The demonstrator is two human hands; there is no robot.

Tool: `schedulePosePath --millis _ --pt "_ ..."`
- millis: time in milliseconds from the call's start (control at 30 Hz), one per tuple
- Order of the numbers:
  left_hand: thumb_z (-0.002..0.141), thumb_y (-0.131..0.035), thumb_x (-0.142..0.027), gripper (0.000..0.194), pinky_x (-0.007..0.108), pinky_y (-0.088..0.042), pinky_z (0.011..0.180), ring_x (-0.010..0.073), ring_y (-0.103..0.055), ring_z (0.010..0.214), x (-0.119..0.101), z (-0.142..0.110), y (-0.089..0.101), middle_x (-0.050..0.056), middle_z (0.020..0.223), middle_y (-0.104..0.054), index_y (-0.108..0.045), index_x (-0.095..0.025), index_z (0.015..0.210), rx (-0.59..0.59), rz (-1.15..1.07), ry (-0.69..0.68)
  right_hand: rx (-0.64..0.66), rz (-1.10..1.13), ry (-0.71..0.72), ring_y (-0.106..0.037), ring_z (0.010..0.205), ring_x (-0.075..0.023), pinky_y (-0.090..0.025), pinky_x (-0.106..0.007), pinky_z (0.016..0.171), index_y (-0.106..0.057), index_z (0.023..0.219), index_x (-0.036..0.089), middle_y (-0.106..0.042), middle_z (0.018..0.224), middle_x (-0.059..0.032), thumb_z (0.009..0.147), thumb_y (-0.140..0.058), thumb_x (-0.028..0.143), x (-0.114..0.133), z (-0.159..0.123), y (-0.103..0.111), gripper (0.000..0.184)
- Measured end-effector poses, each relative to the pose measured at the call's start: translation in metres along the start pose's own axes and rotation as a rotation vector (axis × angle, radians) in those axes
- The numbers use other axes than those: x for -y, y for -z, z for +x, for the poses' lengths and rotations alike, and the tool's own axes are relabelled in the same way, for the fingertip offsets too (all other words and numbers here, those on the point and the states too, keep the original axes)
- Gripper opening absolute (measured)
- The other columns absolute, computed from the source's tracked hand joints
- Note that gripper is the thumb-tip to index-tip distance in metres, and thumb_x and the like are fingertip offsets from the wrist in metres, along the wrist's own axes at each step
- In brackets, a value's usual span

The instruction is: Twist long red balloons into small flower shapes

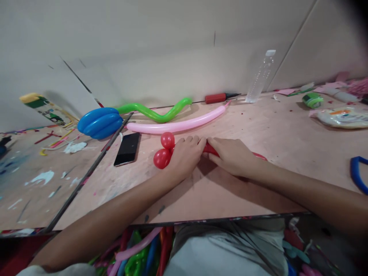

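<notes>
1. Head view, my left hand (188, 155): fingers curled closed over a long red latex balloon (212, 149), beside two glossy round red bubbles (162, 158); the join is hidden.
2. My right hand (233, 155): fingers and thumb closed on the same balloon, just beside my left; a thin red length shows past the wrist.
3. Red balloon: between my hands, above the pale pink, paint-marked tabletop (278, 188).
4. Beyond my hands: one long, slightly curved pink balloon (178, 125); behind it, one zigzag green balloon (161, 117).
5. Left: one blue bundle of oblong balloon lobes (100, 122); one flat black smartphone (127, 149).
6. By the wall: one red hand pump with black nozzle (215, 98), lying; one clear plastic bottle, white-capped (260, 78), upright.
</notes>
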State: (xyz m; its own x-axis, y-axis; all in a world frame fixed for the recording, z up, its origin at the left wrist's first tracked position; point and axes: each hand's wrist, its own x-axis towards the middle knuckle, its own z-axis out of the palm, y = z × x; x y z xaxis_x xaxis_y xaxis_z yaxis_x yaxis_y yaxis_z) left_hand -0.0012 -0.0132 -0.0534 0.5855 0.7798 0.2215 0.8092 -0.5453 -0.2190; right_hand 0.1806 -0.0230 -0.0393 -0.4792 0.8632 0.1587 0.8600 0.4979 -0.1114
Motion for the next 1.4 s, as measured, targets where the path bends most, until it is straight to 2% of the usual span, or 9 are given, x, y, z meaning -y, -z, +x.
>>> schedulePosePath --millis 133,467,700,833,933,1033,1100,1233,1400 --pt "0.098 -0.057 -0.021 0.018 0.041 -0.055 0.076 0.0318 -0.072 0.094 0.0 0.001 -0.004 0.013 0.099 -0.074 -0.062 -0.013 0.113 0.034 -0.031 -0.008 0.05 -0.066 0.015 -0.075 0.092 -0.0331 -0.047 -0.037 0.074 -0.067 0.117 0.019 -0.079 0.109 -0.0134 0.104 -0.048 0.056 -0.002 0.001 -0.003 0.044" --pt "0.1 -0.053 -0.024 0.015 0.03 -0.055 0.067 0.0239 -0.076 0.083 0.004 -0.002 -0.004 0.008 0.094 -0.078 -0.065 -0.017 0.107 0.1 -0.058 -0.06 0.133 0.012 0.072 -0.074 0.084 -0.0276 -0.046 -0.034 0.071 -0.075 0.109 0.019 -0.081 0.098 -0.0102 0.107 -0.046 0.045 -0.004 0.002 0.004 0.039" --pt "0.102 -0.046 -0.018 0.019 0.03 -0.054 0.072 0.0225 -0.074 0.084 0.001 -0.006 -0.002 0.007 0.094 -0.076 -0.064 -0.017 0.107 0.097 -0.039 -0.073 0.153 -0.049 0.111 -0.075 0.087 -0.029 -0.045 -0.035 0.072 -0.077 0.1 0.019 -0.081 0.098 -0.0119 0.106 -0.046 0.038 -0.003 0.002 0.003 0.037" --pt "0.098 -0.054 -0.023 0.019 0.036 -0.055 0.076 0.0272 -0.073 0.091 0.001 0.0 -0.002 0.012 0.1 -0.075 -0.063 -0.012 0.112 0.091 -0.06 -0.099 0.076 -0.011 0.104 -0.074 0.091 -0.0293 -0.044 -0.034 0.072 -0.074 0.11 0.019 -0.08 0.105 -0.0114 0.103 -0.05 0.045 -0.008 0.002 0.002 0.036" --pt "0.093 -0.063 -0.026 0.028 0.045 -0.052 0.093 0.0335 -0.067 0.108 -0.001 -0.003 0.011 0.018 0.112 -0.073 -0.063 -0.01 0.116 0.048 -0.046 -0.126 0.032 -0.051 0.138 -0.072 0.09 -0.0284 -0.042 -0.033 0.071 -0.07 0.106 0.019 -0.079 0.103 -0.0105 0.097 -0.058 0.041 -0.017 0.003 0.006 0.027" --pt "0.092 -0.066 -0.041 0.035 0.051 -0.047 0.099 0.0369 -0.064 0.108 -0.003 -0.012 0.038 0.018 0.104 -0.074 -0.067 -0.01 0.109 0.015 -0.028 -0.117 0.016 -0.156 0.2 -0.069 0.087 -0.0275 -0.039 -0.034 0.073 -0.067 0.095 0.018 -0.076 0.098 -0.0106 0.09 -0.062 0.027 -0.026 0.004 0.015 0.012" --pt "0.091 -0.065 -0.055 0.045 0.048 -0.048 0.096 0.0369 -0.066 0.103 0.002 -0.018 0.061 0.017 0.095 -0.074 -0.071 -0.012 0.1 0.075 -0.1 -0.081 -0.015 -0.215 0.244 -0.067 0.087 -0.0281 -0.039 -0.036 0.077 -0.065 0.091 0.017 -0.074 0.095 -0.0114 0.089 -0.06 0.024 -0.029 0.005 0.022 0.009" --pt "0.096 -0.055 -0.057 0.044 0.035 -0.05 0.083 0.0259 -0.069 0.083 0.03 -0.015 0.092 0.009 0.093 -0.078 -0.078 -0.019 0.092 0.326 -0.501 -0.021 -0.082 -0.257 0.344 -0.062 0.098 -0.0321 -0.037 -0.043 0.09 -0.067 0.095 0.016 -0.072 0.1 -0.0136 0.092 -0.056 0.026 -0.026 0.004 0.031 0.015" --pt "0.094 -0.059 -0.051 0.036 0.029 -0.052 0.081 0.0238 -0.072 0.091 0.052 -0.003 0.083 0.002 0.096 -0.08 -0.08 -0.023 0.085 0.492 -1.03 -0.02 -0.169 -0.19 0.432 -0.057 0.106 -0.0335 -0.033 -0.049 0.101 -0.069 0.107 0.017 -0.072 0.109 -0.0143 0.095 -0.05 0.025 -0.019 0.0 0.036 0.024"
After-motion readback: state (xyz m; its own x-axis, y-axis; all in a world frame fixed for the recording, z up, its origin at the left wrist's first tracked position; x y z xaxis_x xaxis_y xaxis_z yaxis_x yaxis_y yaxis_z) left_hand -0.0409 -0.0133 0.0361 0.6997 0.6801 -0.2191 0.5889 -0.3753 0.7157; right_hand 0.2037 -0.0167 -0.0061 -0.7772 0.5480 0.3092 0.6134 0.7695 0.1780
